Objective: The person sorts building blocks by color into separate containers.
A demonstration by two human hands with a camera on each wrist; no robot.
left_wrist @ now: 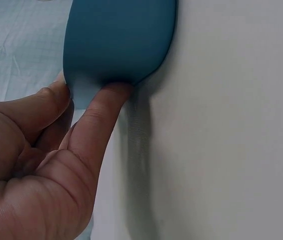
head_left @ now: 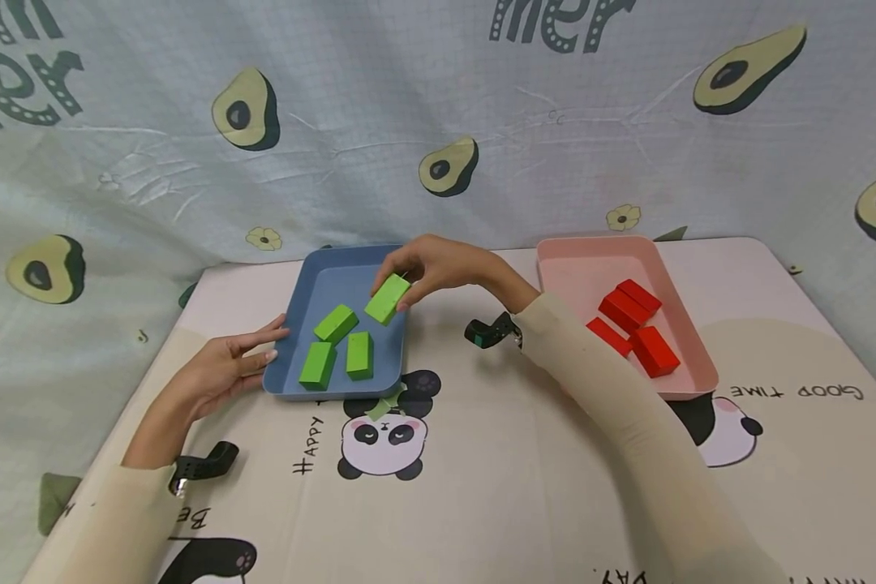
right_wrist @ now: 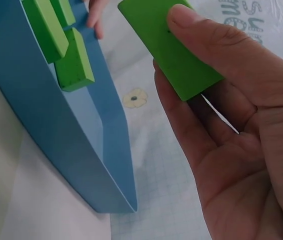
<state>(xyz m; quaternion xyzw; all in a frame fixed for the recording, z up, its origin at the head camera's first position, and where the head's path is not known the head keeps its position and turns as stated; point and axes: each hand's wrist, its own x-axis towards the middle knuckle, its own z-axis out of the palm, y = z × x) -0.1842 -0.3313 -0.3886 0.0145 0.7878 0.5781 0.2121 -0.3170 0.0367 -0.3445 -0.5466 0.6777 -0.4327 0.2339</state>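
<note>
My right hand (head_left: 438, 268) pinches a green block (head_left: 388, 299) between thumb and fingers, over the right side of the blue tray (head_left: 350, 264). From the right wrist view, the thumb lies on the top face of the held green block (right_wrist: 166, 55), with fingers beneath. Three more green blocks, including one at the near right (head_left: 360, 355), lie inside the tray. At its left wall, my left hand (head_left: 222, 369) grips the edge; one finger presses the outer wall of the blue tray (left_wrist: 119, 45) in the left wrist view while another reaches the rim.
A pink tray (head_left: 591, 250) stands to the right, holding several red blocks (head_left: 654, 352). Both trays sit on a panda-print mat (head_left: 482, 454). Avocado-print fabric (head_left: 365, 105) hangs close behind them. Black straps (head_left: 492, 331) show at both wrists.
</note>
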